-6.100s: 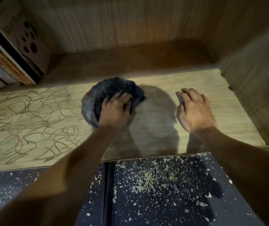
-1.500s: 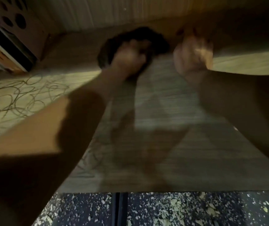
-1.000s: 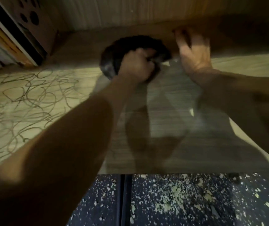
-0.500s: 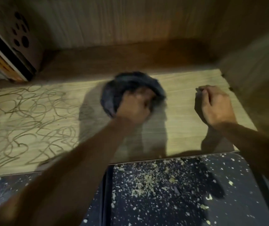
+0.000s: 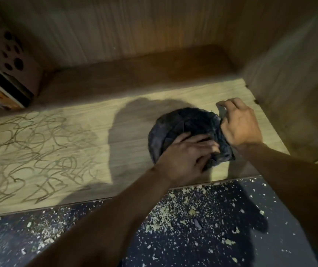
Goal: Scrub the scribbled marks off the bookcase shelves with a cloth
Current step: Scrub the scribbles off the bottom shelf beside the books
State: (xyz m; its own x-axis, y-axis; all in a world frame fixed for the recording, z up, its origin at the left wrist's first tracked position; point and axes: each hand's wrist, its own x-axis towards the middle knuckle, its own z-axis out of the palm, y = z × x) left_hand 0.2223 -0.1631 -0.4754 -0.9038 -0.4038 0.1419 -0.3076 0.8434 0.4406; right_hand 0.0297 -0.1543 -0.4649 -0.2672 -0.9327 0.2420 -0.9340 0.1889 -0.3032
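Observation:
A dark grey cloth (image 5: 185, 126) lies bunched on the right half of the light wooden shelf (image 5: 100, 135). My left hand (image 5: 187, 158) lies over the cloth's near side with the fingers stretched across it, pressing down. My right hand (image 5: 240, 126) is at the cloth's right edge, its curled fingers pinching a fold of fabric. Looping brown scribbled marks (image 5: 31, 151) cover the left half of the shelf. The wood around the cloth shows no marks. My shadow falls across the middle of the shelf.
Books and a brown cover with dark round spots (image 5: 10, 60) lean at the shelf's far left. The bookcase's side wall (image 5: 292, 89) rises close to my right hand, the back panel (image 5: 135, 31) behind. Below the shelf edge lies a dark speckled floor (image 5: 192, 232) strewn with pale crumbs.
The cloth and my left hand have slid right across the shelf. My right hand, half a second ago apart from the cloth, now holds its right edge.

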